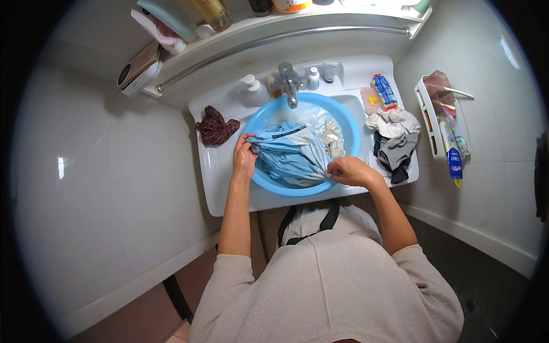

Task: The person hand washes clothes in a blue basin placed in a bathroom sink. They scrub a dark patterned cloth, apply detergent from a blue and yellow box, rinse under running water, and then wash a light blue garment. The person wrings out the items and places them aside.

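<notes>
A light blue and white garment (pixel 289 151) is stretched over a blue basin (pixel 353 128) standing in the sink. My left hand (pixel 245 157) grips its left edge at the basin's rim, fingers closed on the cloth. On the right, my right hand (pixel 350 171) pinches the garment's lower right edge near the front rim. Sudsy water (pixel 313 113) shows at the back of the basin. A wet off-white cloth (pixel 332 140) lies inside, right of the garment. What lies under the blue cloth is hidden.
The faucet (pixel 289 86) reaches over the basin's back rim. A dark red cloth (pixel 216 127) lies on the left of the sink (pixel 209 183); grey, white and black laundry (pixel 396 146) is heaped right. A pump bottle (pixel 251 86) stands behind. A wall rack (pixel 437 134) hangs right, below a shelf rail (pixel 286 37).
</notes>
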### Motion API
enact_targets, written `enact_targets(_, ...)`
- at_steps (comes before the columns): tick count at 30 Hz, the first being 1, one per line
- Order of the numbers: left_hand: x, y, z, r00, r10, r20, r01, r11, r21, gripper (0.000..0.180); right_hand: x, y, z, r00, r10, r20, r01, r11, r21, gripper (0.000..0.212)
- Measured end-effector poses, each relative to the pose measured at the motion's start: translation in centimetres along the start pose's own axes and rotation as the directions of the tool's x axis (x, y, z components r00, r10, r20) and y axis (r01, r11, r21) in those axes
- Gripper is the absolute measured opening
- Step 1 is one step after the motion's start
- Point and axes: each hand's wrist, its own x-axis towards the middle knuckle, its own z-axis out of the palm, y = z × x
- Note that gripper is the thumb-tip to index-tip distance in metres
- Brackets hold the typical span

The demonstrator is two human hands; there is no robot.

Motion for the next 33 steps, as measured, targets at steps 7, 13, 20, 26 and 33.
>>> enact_targets(7, -2.1, 1.5, 0.5, 0.997, 0.041, 0.071, -0.041, 0.999, -0.008, 0.025, 1.5, 0.0, -0.5, 0.995, -0.007, 0.104, 0.013, 0.998, -0.056, 0.015)
enact_targets(13, -3.7, 3.3, 3.5, 0.994, 0.094, 0.06, -0.098, 0.993, 0.063, 0.024, 2.8, -0.4, -0.6, 0.993, -0.038, -0.112, 0.023, 0.991, -0.13, 0.017)
enact_targets(20, -6.2, 5.8, 7.4, 0.904, -0.047, 0.425, -0.026, 0.986, 0.164, 0.016, 11.5, -0.3, 1.9, 0.842, -0.025, -0.539, 0.234, 0.917, 0.323, 0.033)
enact_targets(26, -7.8, 7.2, 6.0, 0.883, -0.05, 0.466, -0.091, 0.958, 0.274, 0.016, 12.4, 2.1, 3.6, 0.965, 0.203, -0.164, -0.159, 0.956, 0.247, 0.036)
enact_targets(33, -7.9, 7.9, 4.6, 0.959, 0.134, 0.248, -0.246, 0.829, 0.502, 0.013, 10.2, 2.8, -3.3, 0.899, 0.333, -0.285, 0.242, 0.165, 0.956, 0.008)
